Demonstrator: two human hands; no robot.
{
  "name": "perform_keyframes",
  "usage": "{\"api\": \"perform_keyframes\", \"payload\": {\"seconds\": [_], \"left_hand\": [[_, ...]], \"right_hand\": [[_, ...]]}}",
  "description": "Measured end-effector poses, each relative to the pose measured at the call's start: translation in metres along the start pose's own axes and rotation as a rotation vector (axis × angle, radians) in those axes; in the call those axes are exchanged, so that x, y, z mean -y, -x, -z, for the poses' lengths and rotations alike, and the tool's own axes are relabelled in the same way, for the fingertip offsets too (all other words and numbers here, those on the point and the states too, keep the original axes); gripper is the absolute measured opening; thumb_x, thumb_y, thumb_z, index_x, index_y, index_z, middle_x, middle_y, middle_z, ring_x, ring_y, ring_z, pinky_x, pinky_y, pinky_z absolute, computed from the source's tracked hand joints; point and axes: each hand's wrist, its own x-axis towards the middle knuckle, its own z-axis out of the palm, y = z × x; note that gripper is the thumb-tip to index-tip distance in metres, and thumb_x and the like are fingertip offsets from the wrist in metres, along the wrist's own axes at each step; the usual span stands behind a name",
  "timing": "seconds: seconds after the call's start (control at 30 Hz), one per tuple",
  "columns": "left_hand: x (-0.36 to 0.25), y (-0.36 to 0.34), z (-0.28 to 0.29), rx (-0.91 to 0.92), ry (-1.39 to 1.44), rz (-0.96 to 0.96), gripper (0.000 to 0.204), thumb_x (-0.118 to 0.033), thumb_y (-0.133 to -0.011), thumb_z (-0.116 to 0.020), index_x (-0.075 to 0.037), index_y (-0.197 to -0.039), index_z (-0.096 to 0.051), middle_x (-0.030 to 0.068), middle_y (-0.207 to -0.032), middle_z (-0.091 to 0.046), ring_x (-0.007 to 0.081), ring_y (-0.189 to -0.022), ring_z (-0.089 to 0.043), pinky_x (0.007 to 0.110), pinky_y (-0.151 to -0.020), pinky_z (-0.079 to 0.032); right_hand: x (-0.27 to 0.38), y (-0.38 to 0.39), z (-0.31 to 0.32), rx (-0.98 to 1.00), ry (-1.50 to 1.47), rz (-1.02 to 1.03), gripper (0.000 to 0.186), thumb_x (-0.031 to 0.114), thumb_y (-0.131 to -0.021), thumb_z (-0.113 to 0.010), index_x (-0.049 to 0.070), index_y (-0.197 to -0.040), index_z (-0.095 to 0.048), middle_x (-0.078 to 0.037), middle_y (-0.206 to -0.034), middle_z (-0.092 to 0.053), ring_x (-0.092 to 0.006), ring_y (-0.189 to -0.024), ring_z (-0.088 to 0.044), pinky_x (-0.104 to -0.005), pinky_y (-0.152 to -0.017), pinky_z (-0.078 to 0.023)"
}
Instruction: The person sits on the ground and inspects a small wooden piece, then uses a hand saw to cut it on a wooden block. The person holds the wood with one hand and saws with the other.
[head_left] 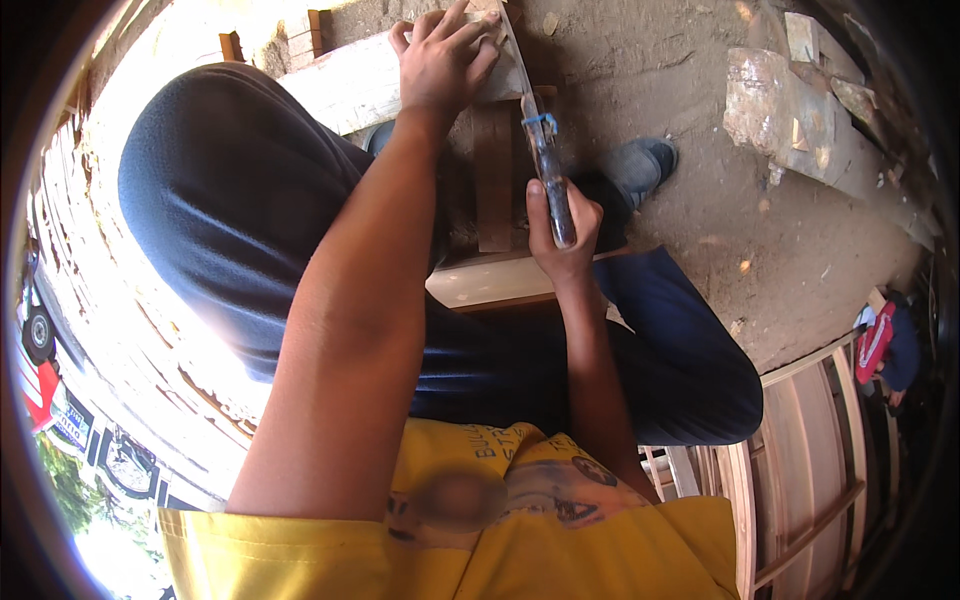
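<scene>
My right hand [565, 230] is wrapped round the dark handle of a handsaw [548, 165], its thumb lying along the side. Blue cord or tape binds the front of the handle. The narrow blade runs away from me past the end of a pale, weathered board [355, 88]. At the top edge my left hand [445, 55] bears down with bent fingers on a small piece of wood [487, 7] beside the blade. Much of that piece is hidden under the fingers or cut off by the frame. Where the blade's teeth touch cannot be made out.
Below the board stands a brown wooden support [493, 180]. A light plank [485, 282] lies by my legs. Rough timber [800, 120] rests on the dirt floor at far right. Slatted wooden framework [800, 470] stands at lower right, with another person [885, 345] near it.
</scene>
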Motion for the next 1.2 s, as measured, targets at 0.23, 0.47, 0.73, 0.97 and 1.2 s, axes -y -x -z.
{"api": "perform_keyframes", "payload": {"seconds": [0.23, 0.47, 0.73, 0.97, 1.2], "left_hand": [[0.003, 0.003, 0.000, -0.011, -0.013, -0.015, 0.026, -0.027, -0.078, -0.062, -0.014, -0.100, -0.066, 0.0111, -0.126, -0.056, 0.0284, -0.114, -0.048, 0.054, -0.098, -0.027], [0.001, 0.002, 0.003, 0.009, 0.027, -0.009, 0.027, -0.028, -0.078, -0.062, -0.015, -0.101, -0.067, 0.0111, -0.126, -0.056, 0.0287, -0.115, -0.048, 0.054, -0.098, -0.026], [0.001, 0.001, -0.001, 0.002, 0.014, 0.003, 0.027, -0.028, -0.078, -0.062, -0.016, -0.102, -0.067, 0.0098, -0.127, -0.055, 0.0286, -0.115, -0.048, 0.054, -0.099, -0.026], [0.004, 0.002, -0.001, -0.009, 0.012, -0.006, 0.027, -0.028, -0.079, -0.062, -0.015, -0.102, -0.066, 0.0093, -0.127, -0.056, 0.0285, -0.115, -0.048, 0.054, -0.099, -0.026], [0.006, 0.005, 0.000, 0.001, 0.012, -0.014, 0.028, -0.028, -0.078, -0.063, -0.015, -0.103, -0.067, 0.0095, -0.127, -0.056, 0.0274, -0.115, -0.047, 0.054, -0.098, -0.027]], "right_hand": [[-0.004, 0.018, 0.007, -0.014, 0.033, 0.039, 0.019, 0.009, -0.089, -0.057, -0.001, -0.074, -0.054, -0.005, -0.053, -0.044, -0.0078, -0.047, -0.043, -0.0281, -0.044, -0.035], [0.001, -0.003, 0.004, 0.010, -0.001, -0.001, 0.019, 0.010, -0.089, -0.058, -0.001, -0.074, -0.054, -0.004, -0.053, -0.044, -0.0069, -0.048, -0.042, -0.0267, -0.044, -0.034], [0.001, -0.010, 0.003, 0.006, -0.004, 0.002, 0.015, 0.011, -0.087, -0.061, 0.000, -0.078, -0.059, -0.007, -0.052, -0.050, -0.0113, -0.045, -0.050, -0.0271, -0.045, -0.039], [-0.012, 0.013, 0.008, -0.039, 0.001, 0.027, 0.018, 0.011, -0.086, -0.062, 0.000, -0.072, -0.057, -0.006, -0.051, -0.049, -0.0104, -0.044, -0.049, -0.0282, -0.043, -0.037], [-0.007, -0.005, 0.007, -0.005, 0.000, 0.018, 0.017, 0.010, -0.087, -0.062, 0.000, -0.074, -0.057, -0.004, -0.052, -0.048, -0.0074, -0.046, -0.048, -0.0270, -0.043, -0.036]]}}
